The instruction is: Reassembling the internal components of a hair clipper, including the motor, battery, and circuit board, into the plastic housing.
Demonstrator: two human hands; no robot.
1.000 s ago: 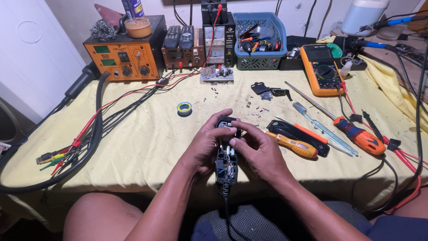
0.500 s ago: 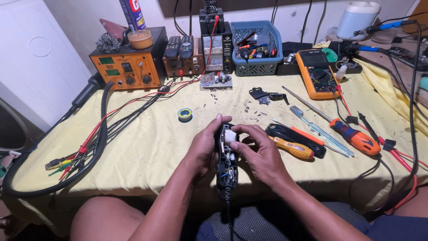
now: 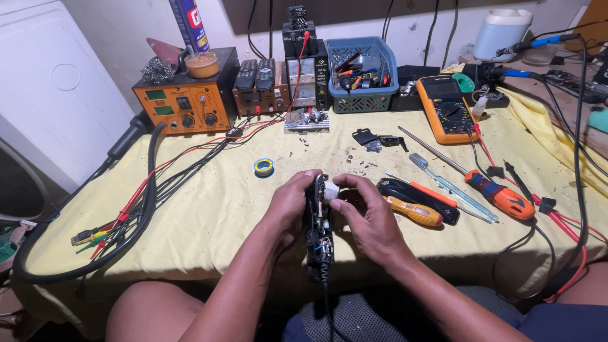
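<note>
Indoors, yellow-clothed table (image 3: 209, 209), both hands (image 3: 332, 212) gripping black opened device (image 3: 318, 235), white wall (image 3: 120, 25)

Bare forearms without sleeves, bare knee, dark blue shorts, grey patterned cloth

electronics repair bench | soldering station (image 3: 185, 101) | multimeter (image 3: 447, 109) | screwdrivers (image 3: 500, 195)

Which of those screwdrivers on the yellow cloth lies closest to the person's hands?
The orange-handled screwdriver, just beside the right hand. The red-and-blue-handled one and the clear-handled one lie farther right.
</note>
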